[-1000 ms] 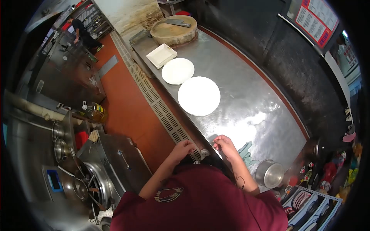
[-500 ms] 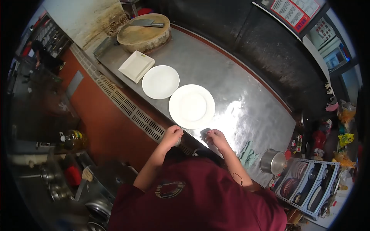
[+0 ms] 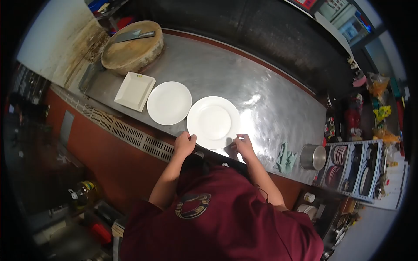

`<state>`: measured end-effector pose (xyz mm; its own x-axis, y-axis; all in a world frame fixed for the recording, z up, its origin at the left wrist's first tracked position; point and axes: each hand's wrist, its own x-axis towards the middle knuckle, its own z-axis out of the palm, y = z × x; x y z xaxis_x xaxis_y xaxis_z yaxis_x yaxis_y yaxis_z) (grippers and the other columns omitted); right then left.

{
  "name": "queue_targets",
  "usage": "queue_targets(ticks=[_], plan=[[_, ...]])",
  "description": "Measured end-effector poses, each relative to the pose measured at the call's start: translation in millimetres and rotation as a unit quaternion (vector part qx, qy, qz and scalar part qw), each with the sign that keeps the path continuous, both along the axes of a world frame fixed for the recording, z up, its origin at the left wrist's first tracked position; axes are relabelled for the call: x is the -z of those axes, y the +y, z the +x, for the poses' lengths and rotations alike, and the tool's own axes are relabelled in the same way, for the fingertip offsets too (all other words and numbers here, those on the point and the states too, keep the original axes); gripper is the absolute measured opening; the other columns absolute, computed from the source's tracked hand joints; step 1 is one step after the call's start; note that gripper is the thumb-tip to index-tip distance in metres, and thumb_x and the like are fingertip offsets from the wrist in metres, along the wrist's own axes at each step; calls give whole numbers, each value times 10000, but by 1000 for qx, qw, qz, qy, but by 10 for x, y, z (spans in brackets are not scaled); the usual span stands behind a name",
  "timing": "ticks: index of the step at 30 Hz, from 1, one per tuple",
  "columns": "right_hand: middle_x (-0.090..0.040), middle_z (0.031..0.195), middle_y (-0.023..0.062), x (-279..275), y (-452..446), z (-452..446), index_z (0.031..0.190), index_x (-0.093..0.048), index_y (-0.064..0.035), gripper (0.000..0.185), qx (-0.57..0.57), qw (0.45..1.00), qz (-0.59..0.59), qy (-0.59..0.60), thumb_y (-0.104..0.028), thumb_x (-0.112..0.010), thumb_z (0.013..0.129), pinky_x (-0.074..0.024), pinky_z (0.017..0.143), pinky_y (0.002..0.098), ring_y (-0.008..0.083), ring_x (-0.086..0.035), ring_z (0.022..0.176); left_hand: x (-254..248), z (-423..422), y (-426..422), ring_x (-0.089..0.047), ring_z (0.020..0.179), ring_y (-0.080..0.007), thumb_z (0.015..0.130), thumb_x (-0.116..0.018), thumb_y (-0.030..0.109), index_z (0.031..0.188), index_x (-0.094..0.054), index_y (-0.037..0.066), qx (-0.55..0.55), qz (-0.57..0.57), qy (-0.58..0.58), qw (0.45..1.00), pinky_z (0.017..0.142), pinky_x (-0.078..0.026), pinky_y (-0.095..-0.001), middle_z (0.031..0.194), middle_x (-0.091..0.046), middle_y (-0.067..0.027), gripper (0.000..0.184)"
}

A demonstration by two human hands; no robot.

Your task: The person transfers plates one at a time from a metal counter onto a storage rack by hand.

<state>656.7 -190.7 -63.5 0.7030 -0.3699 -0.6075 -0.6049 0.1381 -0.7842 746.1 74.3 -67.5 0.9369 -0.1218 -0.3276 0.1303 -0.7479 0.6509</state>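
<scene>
1. Closest in, it's the left hand, fingers curled, right by the near-left rim of the large round plate. Is there a grip? Can't tell; the fingertips are tucked away. A weak hold here could let that side dip.

2. Over to the right hand, thumb and fingers drawn together at the plate's near-right rim. Touching or just short of it? Too close to call. If only one hand had a hold, a pull might swing the plate round.

3. Now the plate itself, lying flat at the near edge of the steel counter. That's the danger spot: drag it closer and it could tip over the edge towards the floor.

4. Out to the right, a crumpled green cloth beside a metal pot. A wide right elbow might snag one or knock the other.

5. Left of the large plate, a smaller round plate sits right alongside; a leftward shove could chip both rims, perhaps nudging the square dish beyond.

6. Farthest off, a cleaver lies on the chopping block, well clear of both hands; only a long reach would risk it.
</scene>
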Motion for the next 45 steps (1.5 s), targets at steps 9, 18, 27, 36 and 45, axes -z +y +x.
queue_targets(ticks=[9,18,27,36,45], plan=[[-641,879,142,17,99,-24,1167,-461,41,344,69,998,-5,6,-148,-566,900,-493,575,310,202,-643,731,83,187,70,-643,791,-395,860,-639,366,791,-617,-26,64,11,35,997,725,-491,-465,795,-664,-212,399],[-640,856,137,48,94,-42,979,-589,44,252,26,998,36,42,-194,-552,904,-510,637,344,216,-622,704,369,183,115,-504,573,-142,838,-719,250,689,-568,9,-35,-172,84,981,551,-412,-322,624,-570,-58,320],[-609,756,82,-114,135,-83,892,-599,-11,277,37,992,98,74,-288,-600,909,-471,559,321,183,-575,620,128,196,152,-468,588,-63,899,-672,174,815,-591,49,-4,-350,224,910,524,-378,-215,700,-556,12,171],[-583,712,43,-164,173,-207,841,-583,-56,292,64,993,87,43,-330,-607,941,-446,530,287,141,-553,584,53,183,206,-484,526,-70,863,-676,168,737,-601,75,42,-342,318,883,477,-372,-219,616,-553,9,174],[-612,754,23,-298,257,-355,877,-631,-45,228,118,987,99,-51,-261,-621,946,-440,558,258,106,-548,624,-63,109,183,-467,501,-101,884,-632,163,678,-557,91,75,-374,412,827,465,-349,-253,580,-525,0,231]])
